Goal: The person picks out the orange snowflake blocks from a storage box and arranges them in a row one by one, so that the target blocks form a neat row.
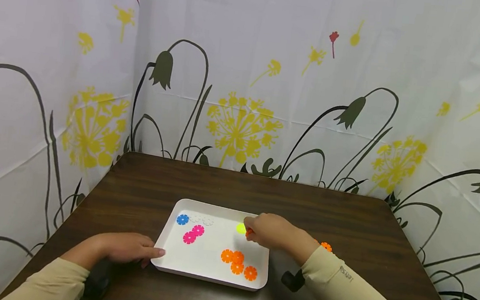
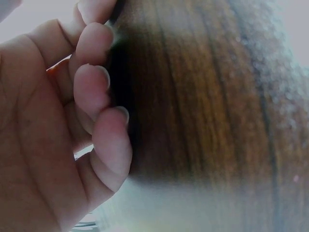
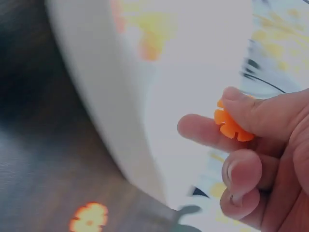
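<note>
A shallow white tray [image 1: 201, 273] lies on the brown table. My left hand [image 1: 128, 249] holds its near left edge, thumb over the rim; in the left wrist view the curled fingers [image 2: 111, 140] are close to the wood. Over the tray's right side, my right hand [image 1: 273, 231] pinches an orange notched flower disc [image 3: 231, 125] between thumb and index finger. Near that hand lies a yellow disc [image 1: 240, 228], partly hidden. Several orange discs [image 1: 250, 273] sit at the tray's near right, pink discs [image 1: 189, 237] left of middle, and a blue disc [image 1: 182, 219] at the far left.
Pale, whitish discs [image 1: 207, 222] lie beside the blue one, faint against the tray. An orange disc [image 1: 326, 246] rests on the table [image 1: 345, 216] right of the tray, partly behind the right forearm. A flower-printed curtain [image 1: 246, 74] hangs behind the table.
</note>
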Available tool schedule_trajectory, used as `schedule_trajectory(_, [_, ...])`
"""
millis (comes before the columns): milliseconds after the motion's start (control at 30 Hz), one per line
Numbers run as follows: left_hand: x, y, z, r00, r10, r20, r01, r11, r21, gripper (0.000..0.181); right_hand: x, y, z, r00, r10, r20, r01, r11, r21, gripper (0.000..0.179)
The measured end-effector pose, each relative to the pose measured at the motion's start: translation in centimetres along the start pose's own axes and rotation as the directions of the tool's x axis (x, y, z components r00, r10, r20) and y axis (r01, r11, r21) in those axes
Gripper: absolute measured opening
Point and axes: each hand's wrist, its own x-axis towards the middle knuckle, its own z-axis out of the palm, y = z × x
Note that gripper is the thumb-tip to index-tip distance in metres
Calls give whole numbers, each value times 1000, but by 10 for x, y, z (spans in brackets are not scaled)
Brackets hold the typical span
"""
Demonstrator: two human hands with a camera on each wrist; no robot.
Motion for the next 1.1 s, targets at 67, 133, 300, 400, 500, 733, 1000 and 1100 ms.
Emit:
schedule_trajectory(67, [1, 0, 0, 1000, -1, 0, 1, 1000, 3, 45, -6, 4, -11, 997, 3, -71, 3, 996, 84, 12])
schedule_trajectory(133, [1, 0, 0, 1000, 1, 0, -1, 1000, 1, 45, -14, 6, -22, 990, 15, -138, 4, 990, 140, 11])
schedule_trajectory(300, [1, 0, 0, 1000, 1, 6, -1, 1000, -12, 45, -27, 15, -37, 937, 57, -344, -6, 989, 148, 14])
schedule_trajectory(400, [2, 1, 0, 1000, 3, 8, -3, 1000, -16, 44, -32, 23, -38, 901, 69, -429, -12, 991, 134, 21])
schedule_trajectory(500, [3, 0, 0, 1000, -1, 10, 2, 1000, -14, 45, -37, 32, -36, 884, 57, -465, 2, 992, 125, 26])
schedule_trajectory(733, [2, 0, -1, 1000, -14, 12, 14, 1000, 1, 45, -57, 51, -32, 890, 126, -438, -14, 968, 251, 13])
schedule_trajectory(1000, [2, 0, -1, 1000, -1, 9, 1, 1000, -4, 45, -85, 76, -26, 882, 239, -406, -71, 920, 386, 32])
schedule_trajectory(1100, [2, 0, -1, 1000, 2, 11, -2, 1000, -12, 46, -96, 87, -23, 869, 257, -422, -83, 918, 389, 50])
